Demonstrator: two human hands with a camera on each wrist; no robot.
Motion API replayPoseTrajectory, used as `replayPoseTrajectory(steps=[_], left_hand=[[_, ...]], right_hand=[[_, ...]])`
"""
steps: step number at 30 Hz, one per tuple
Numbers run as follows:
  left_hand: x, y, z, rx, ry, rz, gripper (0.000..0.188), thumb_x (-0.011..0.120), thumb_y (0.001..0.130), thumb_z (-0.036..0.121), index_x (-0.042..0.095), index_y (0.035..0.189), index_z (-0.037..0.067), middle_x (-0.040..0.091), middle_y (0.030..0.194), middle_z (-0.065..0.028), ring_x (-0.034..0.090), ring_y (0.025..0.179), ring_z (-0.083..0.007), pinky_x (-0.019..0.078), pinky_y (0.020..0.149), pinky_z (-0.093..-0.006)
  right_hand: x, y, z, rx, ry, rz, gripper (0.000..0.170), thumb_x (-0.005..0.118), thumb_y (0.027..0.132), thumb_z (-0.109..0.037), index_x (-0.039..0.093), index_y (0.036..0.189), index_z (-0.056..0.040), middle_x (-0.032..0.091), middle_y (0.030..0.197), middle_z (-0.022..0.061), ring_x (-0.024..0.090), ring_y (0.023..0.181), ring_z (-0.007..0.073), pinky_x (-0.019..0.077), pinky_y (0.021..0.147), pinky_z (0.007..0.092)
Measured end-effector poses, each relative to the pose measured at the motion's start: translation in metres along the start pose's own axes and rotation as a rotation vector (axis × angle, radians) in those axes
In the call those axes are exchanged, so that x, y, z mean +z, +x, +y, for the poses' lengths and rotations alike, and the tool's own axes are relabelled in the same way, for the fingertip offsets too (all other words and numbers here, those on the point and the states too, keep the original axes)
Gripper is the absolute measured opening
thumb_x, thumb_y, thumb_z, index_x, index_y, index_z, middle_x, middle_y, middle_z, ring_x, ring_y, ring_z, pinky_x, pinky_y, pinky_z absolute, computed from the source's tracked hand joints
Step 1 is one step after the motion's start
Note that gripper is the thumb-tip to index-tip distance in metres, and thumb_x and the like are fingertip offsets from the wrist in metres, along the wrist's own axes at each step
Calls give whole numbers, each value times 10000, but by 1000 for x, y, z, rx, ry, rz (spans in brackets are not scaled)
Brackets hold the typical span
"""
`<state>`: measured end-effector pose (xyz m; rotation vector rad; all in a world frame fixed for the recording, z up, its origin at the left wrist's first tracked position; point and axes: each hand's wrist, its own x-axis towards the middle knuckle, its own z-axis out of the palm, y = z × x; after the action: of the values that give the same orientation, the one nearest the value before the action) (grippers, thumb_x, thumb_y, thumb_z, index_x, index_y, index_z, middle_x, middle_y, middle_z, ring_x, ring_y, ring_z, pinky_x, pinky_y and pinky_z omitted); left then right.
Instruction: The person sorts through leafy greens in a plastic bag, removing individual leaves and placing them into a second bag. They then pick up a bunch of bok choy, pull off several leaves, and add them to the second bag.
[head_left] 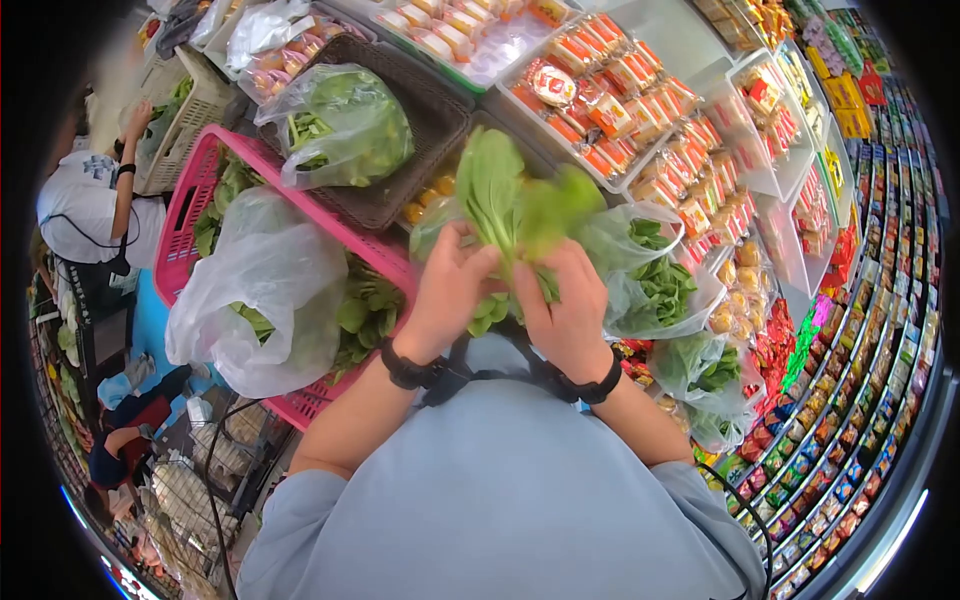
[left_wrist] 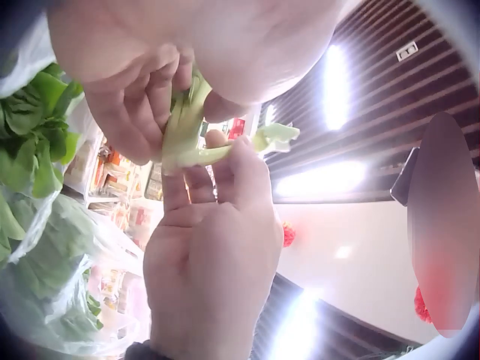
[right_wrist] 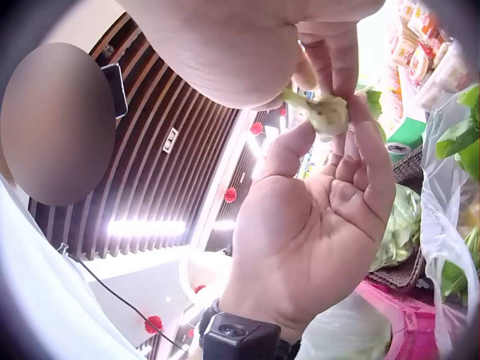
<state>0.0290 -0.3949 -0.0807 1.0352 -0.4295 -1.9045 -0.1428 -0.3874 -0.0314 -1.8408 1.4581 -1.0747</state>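
Note:
A green bok choy (head_left: 490, 195) is held up in front of my chest, leaves pointing away. My left hand (head_left: 450, 285) grips its pale stalks. On the other side my right hand (head_left: 568, 305) pinches a stalk low on the same plant; in the left wrist view this stalk (left_wrist: 214, 155) bends sideways from the base. The cut white base (right_wrist: 330, 116) shows between the fingers in the right wrist view. A second leaf (head_left: 560, 210) beside the bok choy is blurred. Just right of my right hand stands an open plastic bag (head_left: 625, 310) with leafy greens in it.
To the left, a pink basket (head_left: 190, 240) holds greens and a white plastic bag (head_left: 265, 290). A brown tray (head_left: 430, 95) carries bagged greens (head_left: 355, 125). Bins of packaged snacks (head_left: 610, 100) line the far side. More bagged greens (head_left: 710, 370) lie right; another person (head_left: 100, 205) is at far left.

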Motion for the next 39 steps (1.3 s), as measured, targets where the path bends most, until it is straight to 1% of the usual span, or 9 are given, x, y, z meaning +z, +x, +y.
replayPoseTrajectory(steps=[3,13,16,17,20,23,26,32,39], left_hand=[[-2,2,3,11,-234,47,366,538,1175,162,444,1493,8,714,1336,-200,744,1144,-259,636,966,-401],[-29,-8,17,120,-532,158,274,488,1187,194,603,1389,49,723,1198,-109,687,961,-172,576,845,-359],[-45,-14,26,116,-591,134,326,462,1184,188,616,1423,28,724,1166,-105,658,935,-168,541,820,-354],[-50,-17,29,118,-593,110,347,452,1184,187,611,1443,18,726,1155,-104,651,934,-170,538,819,-353],[-62,-30,35,122,-614,55,406,429,1182,183,594,1501,-7,730,1122,-103,633,921,-178,528,813,-351],[-67,-44,40,113,-657,89,453,432,1181,197,572,1543,-37,737,1085,-99,596,867,-183,498,780,-343],[-81,-53,36,138,-659,41,459,443,1173,198,574,1542,-42,739,1061,-94,581,843,-171,481,760,-335],[-90,-70,37,211,-687,-31,470,487,1143,221,589,1516,-46,723,1027,-78,552,806,-162,463,742,-321],[-97,-90,32,277,-627,48,476,539,1127,246,596,1524,-11,685,1025,-64,549,849,-171,464,766,-331]], right_hand=[[-4,5,2,-376,5,-72,279,827,857,-32,698,1105,-26,775,1308,168,742,1181,392,619,976,471],[5,-9,-18,-511,315,-299,238,779,874,-13,679,1090,-26,805,1193,142,759,1123,362,632,932,461],[14,-16,-8,-186,504,-195,250,778,912,-6,685,1144,-12,809,1170,146,768,1006,323,620,879,406],[0,-6,-12,-141,140,-272,233,741,999,-19,682,1223,8,815,1148,134,755,920,215,596,821,335],[27,10,8,499,473,-66,232,718,1062,-62,670,1275,17,822,1132,111,735,899,125,583,774,297],[44,30,28,550,443,-143,229,701,1098,-98,677,1298,12,832,1082,84,718,876,79,573,746,277],[76,60,30,496,366,-252,246,720,1085,-133,700,1273,24,838,995,88,732,824,98,580,737,289],[167,129,25,305,275,-344,359,784,1015,-254,747,1201,50,844,966,190,824,872,273,630,825,396],[234,191,14,65,85,-371,478,782,998,-328,766,1349,-4,826,1158,249,810,1112,381,624,998,428]])
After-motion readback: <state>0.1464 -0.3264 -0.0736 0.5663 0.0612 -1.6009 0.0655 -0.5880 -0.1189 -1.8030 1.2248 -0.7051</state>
